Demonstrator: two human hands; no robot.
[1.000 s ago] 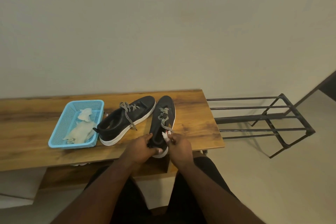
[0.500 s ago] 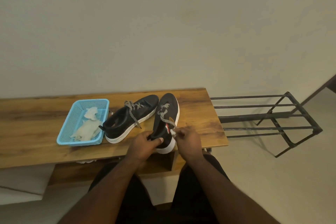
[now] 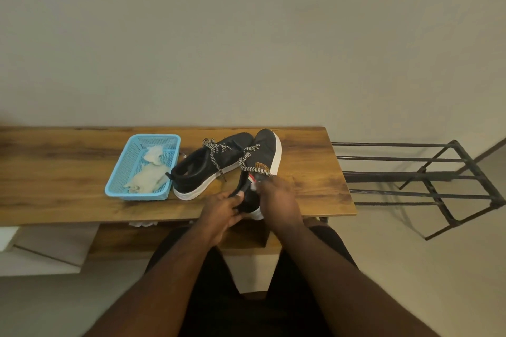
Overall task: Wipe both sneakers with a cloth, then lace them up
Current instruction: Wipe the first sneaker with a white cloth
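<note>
With the cloth (image 3: pixel 149 176) lying in the blue basket (image 3: pixel 117 175), wiping seems done; the left hand (image 3: pixel 221 210) grips the nearer sneaker (image 3: pixel 264 156) on the surface (image 3: pixel 68 172), the right hand (image 3: pixel 279 194) pinches its lace (image 3: pixel 253 165), and lacing looks unfinished on both sneakers.

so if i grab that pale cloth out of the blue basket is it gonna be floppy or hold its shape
Probably floppy: the cloth lies crumpled in soft folds on the floor of the blue basket. It looks thin, so likely light, and should drape from the fingers. It seems unlikely to slip or roll.
</note>
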